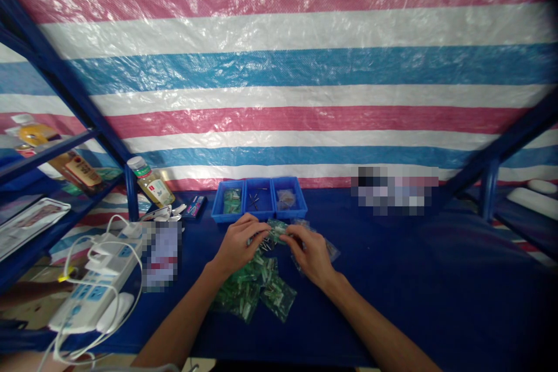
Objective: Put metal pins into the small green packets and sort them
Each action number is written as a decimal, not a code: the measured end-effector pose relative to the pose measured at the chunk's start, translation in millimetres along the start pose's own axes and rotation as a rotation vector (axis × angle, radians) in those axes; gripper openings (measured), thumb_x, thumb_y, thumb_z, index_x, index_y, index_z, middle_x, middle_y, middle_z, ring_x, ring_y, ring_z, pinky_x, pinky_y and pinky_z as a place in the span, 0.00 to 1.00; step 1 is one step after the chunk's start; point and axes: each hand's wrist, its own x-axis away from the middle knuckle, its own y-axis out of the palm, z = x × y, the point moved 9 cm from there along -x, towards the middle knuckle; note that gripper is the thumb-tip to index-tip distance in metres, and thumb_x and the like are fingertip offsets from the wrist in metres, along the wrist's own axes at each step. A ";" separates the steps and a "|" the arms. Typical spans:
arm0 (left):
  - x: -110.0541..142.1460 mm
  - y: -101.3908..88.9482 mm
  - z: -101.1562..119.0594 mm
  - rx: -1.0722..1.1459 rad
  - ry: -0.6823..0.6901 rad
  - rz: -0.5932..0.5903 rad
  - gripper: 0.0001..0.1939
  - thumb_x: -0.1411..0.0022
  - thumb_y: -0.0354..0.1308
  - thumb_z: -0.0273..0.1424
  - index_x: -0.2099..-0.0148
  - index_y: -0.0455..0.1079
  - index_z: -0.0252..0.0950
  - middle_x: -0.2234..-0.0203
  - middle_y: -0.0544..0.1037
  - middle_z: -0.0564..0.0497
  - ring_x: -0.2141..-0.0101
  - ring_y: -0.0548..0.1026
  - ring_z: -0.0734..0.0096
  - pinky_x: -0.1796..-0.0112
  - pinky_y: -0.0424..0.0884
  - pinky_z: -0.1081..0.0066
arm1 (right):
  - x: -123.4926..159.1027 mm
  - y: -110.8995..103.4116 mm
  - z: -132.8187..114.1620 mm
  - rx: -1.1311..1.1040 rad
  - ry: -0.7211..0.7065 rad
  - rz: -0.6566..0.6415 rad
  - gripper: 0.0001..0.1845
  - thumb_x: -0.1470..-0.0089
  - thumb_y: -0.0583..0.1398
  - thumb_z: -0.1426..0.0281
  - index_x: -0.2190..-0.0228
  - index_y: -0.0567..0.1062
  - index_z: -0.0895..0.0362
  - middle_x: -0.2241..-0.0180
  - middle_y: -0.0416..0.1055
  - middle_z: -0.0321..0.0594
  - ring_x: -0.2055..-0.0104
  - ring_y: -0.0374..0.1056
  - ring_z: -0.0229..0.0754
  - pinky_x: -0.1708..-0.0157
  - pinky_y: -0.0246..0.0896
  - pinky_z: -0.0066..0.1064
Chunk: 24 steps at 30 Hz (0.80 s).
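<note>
My left hand (239,245) and my right hand (310,256) meet over the blue work surface (392,279), both pinching a small clear plastic bag (277,231) with green inside. A second clear bag (326,247) lies under my right fingers. Below my hands lies a heap of similar green-filled plastic bags (253,288), some showing small metal pins. Behind them stands a blue three-compartment plastic tray (259,200). Its left compartment holds green packets, its middle loose metal pins, and its right a clear bag.
A white power strip (96,285) with white cables lies at the left, beside a pixelated patch (162,256). A bottle (152,182) and a small box (194,206) stand behind. Blue shelving frames both sides, and a striped tarp (279,75) hangs behind.
</note>
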 end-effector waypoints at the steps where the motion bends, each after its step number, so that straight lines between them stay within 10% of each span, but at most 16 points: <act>1: -0.5 -0.4 0.7 -0.002 0.004 -0.002 0.07 0.30 0.58 0.27 0.52 0.76 0.36 0.65 0.80 0.46 0.61 0.75 0.65 0.58 0.74 0.65 | -0.4 0.2 -0.4 -0.005 -0.002 -0.002 0.10 0.32 0.59 0.62 0.61 0.76 0.54 0.71 0.77 0.38 0.72 0.73 0.41 0.68 0.70 0.30; 24: 1.1 0.1 -7.3 0.032 -0.019 -0.013 0.14 0.30 0.57 0.25 0.44 0.76 0.39 0.62 0.81 0.46 0.53 0.75 0.62 0.54 0.74 0.62 | -3.1 1.5 5.7 -0.040 0.070 -0.066 0.11 0.34 0.59 0.70 0.52 0.78 0.52 0.56 0.75 0.43 0.62 0.74 0.43 0.62 0.71 0.33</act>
